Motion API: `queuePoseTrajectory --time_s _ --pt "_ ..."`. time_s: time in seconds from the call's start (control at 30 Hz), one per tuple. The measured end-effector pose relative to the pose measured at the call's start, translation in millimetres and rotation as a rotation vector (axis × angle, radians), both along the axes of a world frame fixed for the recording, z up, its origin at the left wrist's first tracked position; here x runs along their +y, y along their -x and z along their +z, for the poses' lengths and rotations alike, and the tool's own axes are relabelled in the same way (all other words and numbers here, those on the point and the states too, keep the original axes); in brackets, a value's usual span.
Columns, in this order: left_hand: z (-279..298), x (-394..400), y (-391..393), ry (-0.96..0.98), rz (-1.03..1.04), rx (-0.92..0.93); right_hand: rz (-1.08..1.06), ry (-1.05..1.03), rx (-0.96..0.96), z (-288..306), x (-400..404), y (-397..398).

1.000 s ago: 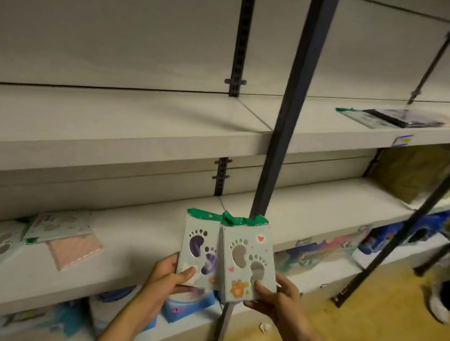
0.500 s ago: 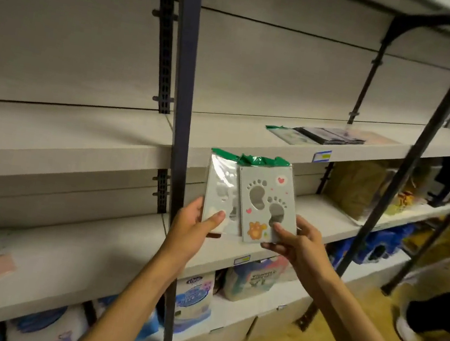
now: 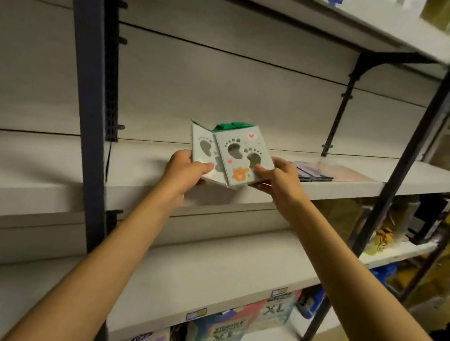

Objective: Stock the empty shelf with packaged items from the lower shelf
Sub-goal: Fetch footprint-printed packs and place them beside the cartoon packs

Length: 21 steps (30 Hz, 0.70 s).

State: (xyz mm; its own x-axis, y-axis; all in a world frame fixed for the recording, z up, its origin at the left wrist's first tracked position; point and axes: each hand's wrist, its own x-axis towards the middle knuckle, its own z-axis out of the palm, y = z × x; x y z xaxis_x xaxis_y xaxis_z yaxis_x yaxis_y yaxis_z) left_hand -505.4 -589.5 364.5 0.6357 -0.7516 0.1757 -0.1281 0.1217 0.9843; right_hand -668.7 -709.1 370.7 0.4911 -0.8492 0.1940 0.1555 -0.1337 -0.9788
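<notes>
I hold two flat grey packets with footprint cut-outs and green tops over the white upper shelf (image 3: 144, 159). My left hand (image 3: 187, 171) grips the bottom corner of the left packet (image 3: 204, 147). My right hand (image 3: 280, 178) pinches the lower right corner of the right packet (image 3: 241, 155), which overlaps the left one. Both packets lean back, tilted, just above the shelf board near its front edge.
Flat packets (image 3: 316, 170) lie further right on the same shelf. A dark upright post (image 3: 89, 99) stands left of my hands, another post (image 3: 411, 156) on the right. The bare lower shelf (image 3: 205, 260) runs beneath, with bulky wrapped packs (image 3: 223, 335) under it.
Both hands have risen from the lower shelf level to the upper shelf, carrying the two packets. My view has swung up and to the right.
</notes>
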Motion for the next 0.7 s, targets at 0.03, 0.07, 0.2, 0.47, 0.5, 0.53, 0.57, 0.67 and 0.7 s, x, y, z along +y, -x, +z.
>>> queuePoseTrajectory --time_s 0.03,0.07,0.2,0.47,0.5,0.53,0.57,0.67,0.7 --pt "0 -10 -3 -0.014 0.014 -0.007 -0.011 0.007 0.008 3 -12 -2" --pt "1 -20 -6 -0.032 0.025 -0.017 -0.023 0.012 0.014 5 -24 -5" --pt "-3 -52 -19 -0.124 0.081 -0.011 -0.096 0.02 0.067 9 -72 -13" --pt "-11 -85 -24 -0.29 0.16 -0.112 -0.193 0.194 0.455 1 -125 -19" --pt "-11 -85 -20 -0.333 0.181 -0.168 -0.201 0.235 0.513 1 -127 -19" --pt "-11 -83 -17 -0.38 0.207 -0.22 -0.205 0.29 0.585 0 -130 -18" --pt "-10 -82 -13 -0.422 0.221 -0.269 -0.21 0.375 0.684 1 -132 -16" --pt "-11 -81 -4 -0.576 0.263 -0.443 -0.25 0.696 1.024 1 -137 -10" --pt "-13 -82 -3 -0.635 0.287 -0.517 -0.259 0.776 1.103 -1 -137 -8"
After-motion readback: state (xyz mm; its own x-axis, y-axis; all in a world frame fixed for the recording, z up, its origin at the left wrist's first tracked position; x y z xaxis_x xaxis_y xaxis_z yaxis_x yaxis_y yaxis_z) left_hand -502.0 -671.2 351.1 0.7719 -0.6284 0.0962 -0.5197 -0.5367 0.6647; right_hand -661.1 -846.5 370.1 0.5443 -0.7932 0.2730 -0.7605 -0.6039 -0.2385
